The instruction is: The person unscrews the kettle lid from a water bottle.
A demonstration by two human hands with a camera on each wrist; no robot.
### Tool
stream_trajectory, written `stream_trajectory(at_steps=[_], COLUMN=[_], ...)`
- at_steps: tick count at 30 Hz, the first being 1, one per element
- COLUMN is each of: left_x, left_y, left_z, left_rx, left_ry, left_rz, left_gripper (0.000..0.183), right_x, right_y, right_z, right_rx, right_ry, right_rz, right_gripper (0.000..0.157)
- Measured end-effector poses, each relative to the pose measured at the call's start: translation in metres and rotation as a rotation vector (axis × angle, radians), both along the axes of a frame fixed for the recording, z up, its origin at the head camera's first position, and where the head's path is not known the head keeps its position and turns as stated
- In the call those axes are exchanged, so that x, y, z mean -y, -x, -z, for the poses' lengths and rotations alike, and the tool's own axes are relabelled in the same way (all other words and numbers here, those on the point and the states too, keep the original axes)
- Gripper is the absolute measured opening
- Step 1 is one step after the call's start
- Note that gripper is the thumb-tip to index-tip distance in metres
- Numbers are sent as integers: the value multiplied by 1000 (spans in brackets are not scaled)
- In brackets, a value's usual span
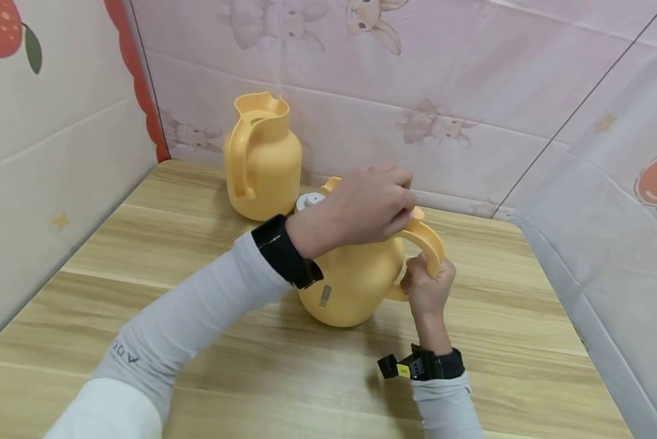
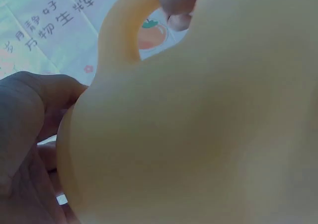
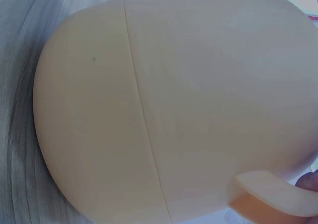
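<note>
A yellow thermos jug (image 1: 350, 286) stands on the table, tilted slightly in the head view, with its curved handle (image 1: 429, 244) toward the right. My right hand (image 1: 429, 283) grips that handle. Across the jug's top lies my left hand (image 1: 369, 204), its fingers curled down at the rim on the handle side. The left wrist view shows the thumb and fingers of the left hand (image 2: 30, 124) around the edge of the yellow jug body (image 2: 189, 124). The jug's mouth is mostly hidden by the left hand. A round grey-white stopper (image 1: 309, 200) peeks out behind the left wrist.
A second yellow jug (image 1: 265, 164), upright with an open spout, stands at the back left near the wall. The wood-grain table (image 1: 241, 372) is bordered by printed cloth walls (image 1: 328, 91) at the back and both sides.
</note>
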State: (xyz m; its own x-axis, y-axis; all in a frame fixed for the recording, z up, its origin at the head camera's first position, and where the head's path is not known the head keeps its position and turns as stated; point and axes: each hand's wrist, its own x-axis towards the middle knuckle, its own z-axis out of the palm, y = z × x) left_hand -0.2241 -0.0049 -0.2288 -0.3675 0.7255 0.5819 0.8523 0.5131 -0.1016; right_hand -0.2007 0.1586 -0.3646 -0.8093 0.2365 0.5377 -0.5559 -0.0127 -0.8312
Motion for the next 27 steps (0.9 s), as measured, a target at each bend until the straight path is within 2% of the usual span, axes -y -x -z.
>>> stream_trajectory(at_steps=[4, 9, 13, 17, 21, 27], left_x=[-4, -10, -13, -15, -17, -21], left_y=[5, 11, 16, 21, 28, 40], left_z=[-10, -24, -32, -33, -35, -39], left_rx=[94, 236, 313, 335, 323, 373], left_ry=[48, 112, 153, 144, 142, 203], left_rz=[-43, -92, -130, -152, -200, -276], left_gripper=[24, 36, 38, 39, 36, 29], right_x=[0, -1, -1, -1, -1, -1], right_y=[0, 0, 0, 1, 1, 1], right_z=[0, -1, -1, -1, -1, -2], right_rx=[4, 0, 2, 14, 20, 20], right_ry=[1, 6, 13, 29, 27, 26], right_rz=[1, 1, -6, -21, -34, -48], right_gripper=[31, 32, 32, 32, 32, 34])
